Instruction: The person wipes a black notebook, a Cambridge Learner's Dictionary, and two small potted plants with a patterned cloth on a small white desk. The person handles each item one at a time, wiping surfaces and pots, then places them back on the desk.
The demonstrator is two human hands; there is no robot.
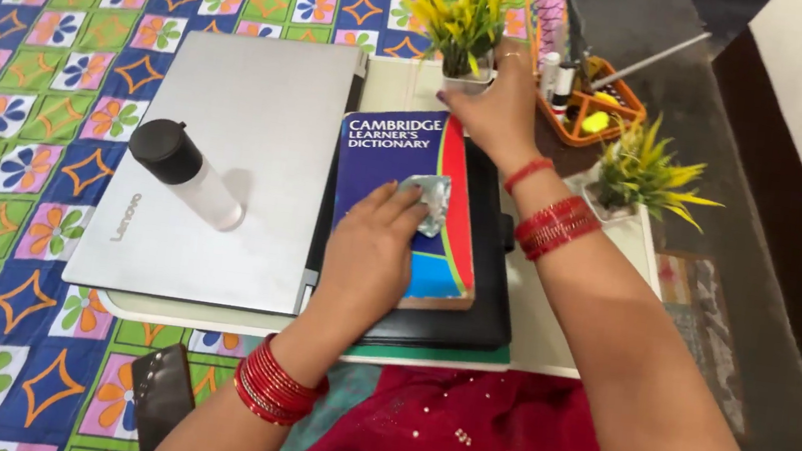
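Under left hand [374, 243], thick blue book [397, 170]

blue and red book [399, 155], silver laptop [246, 168], yellow-green plants [466, 6], orange tray [590, 111], flower-patterned cloth [37, 63].

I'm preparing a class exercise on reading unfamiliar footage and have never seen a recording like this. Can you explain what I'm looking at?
The single picture comes from a camera worn on a person's head, looking down at their own bare hands. The left hand presses a small crumpled cloth onto a blue book, which lies on a black folder. The right hand reaches to a potted yellow-green plant. Beside the book lies a closed silver laptop with a black-capped bottle on it.
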